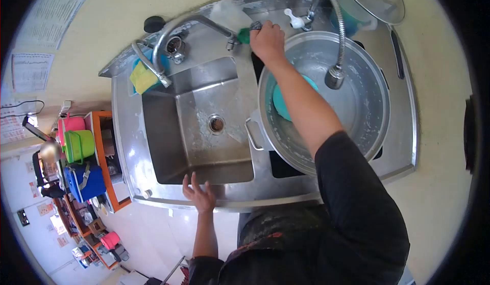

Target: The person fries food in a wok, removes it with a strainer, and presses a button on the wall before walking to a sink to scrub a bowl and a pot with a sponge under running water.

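Note:
My right hand (268, 41) reaches across the big metal pot (375, 109) to the back ledge of the sink unit. Its fingers are curled, and what they hold is mostly hidden. A small grey scourer-like bundle (255, 25) shows right at the fingertips, with a green scrubbing pad (244, 35) beside it. Inside the pot lies a turquoise round item (280, 104), partly covered by my right forearm. Over the front rim of the steel sink basin (162, 147), my left hand (200, 195) is open with fingers spread, holding nothing.
A curved faucet (196, 18) arches over the basin, and a flexible spray hose (341, 25) hangs into the pot. A yellow cloth (143, 78) sits at the left back corner. At the right back stand a bucket-like container (352, 9) and a knife (396, 55).

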### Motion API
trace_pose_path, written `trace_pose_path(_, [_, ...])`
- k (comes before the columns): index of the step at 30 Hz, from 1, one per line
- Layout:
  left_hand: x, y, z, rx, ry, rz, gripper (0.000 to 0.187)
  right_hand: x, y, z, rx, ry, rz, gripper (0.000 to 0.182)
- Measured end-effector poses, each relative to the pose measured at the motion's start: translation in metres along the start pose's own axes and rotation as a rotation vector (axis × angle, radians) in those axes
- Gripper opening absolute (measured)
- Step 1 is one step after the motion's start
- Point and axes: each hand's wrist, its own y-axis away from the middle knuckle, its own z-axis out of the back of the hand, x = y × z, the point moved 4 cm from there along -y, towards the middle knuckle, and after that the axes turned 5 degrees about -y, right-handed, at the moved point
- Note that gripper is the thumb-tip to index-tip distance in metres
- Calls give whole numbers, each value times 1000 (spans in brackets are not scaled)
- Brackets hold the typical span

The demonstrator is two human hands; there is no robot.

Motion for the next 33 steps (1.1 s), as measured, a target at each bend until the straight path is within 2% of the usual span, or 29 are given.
trace_pose_path(1, [-20, -2, -1, -18, 33, -8, 57, 1, 17, 13, -75, -81, -7, 34])
trace_pose_path(4, [-75, -10, -5, -25, 207, -11, 57, -25, 67, 49, -25, -484, -30, 36])
trace_pose_path(6, [-103, -11, -14, -3, 318, -35, 55, -46, 110, 78, 309, -1497, -554, 39])
trace_pose_path(8, [-126, -14, -21, 56, 358, -59, 54, -77, 138, 108, 630, -1788, -583, 40])
trace_pose_path(10, [-142, -23, -29, 59, 363, -120, 53, -120, 164, 134, 549, -1613, -779, 40])
trace_pose_path(13, [-161, -32, -34, 79, 415, -106, 52, -193, 191, 143, 733, -1186, -718, 44])
trace_pose_path(15, [-172, -36, -33, 78, 449, -100, 52, -209, 213, 159, 874, -823, -689, 43])
trace_pose_path(18, [-188, -43, -29, 50, 513, -119, 52, -211, 237, 162, 1124, -595, -683, 40])
trace_pose_path(21, [-219, -64, -11, -5, 674, -141, 51, -210, 240, 158, 1174, -479, -606, 29])
trace_pose_path(22, [-233, -80, -2, -29, 742, -146, 50, -215, 239, 157, 1127, -615, -660, 27])
trace_pose_path(24, [-272, -134, 13, -75, 664, -395, 45, -228, 235, 159, 1016, -889, -762, 26])
trace_pose_path(26, [-321, -204, 11, -94, 647, -436, 44, -224, 237, 175, 896, -1088, -910, 29])
trace_pose_path(28, [-364, -284, -30, -34, 794, -254, 54, -209, 235, 200, 794, -1311, -995, 34])
trace_pose_path(30, [-402, -356, -77, 55, 671, -131, 61, -189, 239, 224, 716, -1556, -1028, 41])
trace_pose_path(32, [-433, -395, -97, 118, 748, -130, 68, -205, 246, 231, 568, -1710, -1099, 45])
trace_pose_path(33, [-438, -406, -112, 116, 735, -74, 64, -213, 251, 233, 487, -1791, -1134, 49])
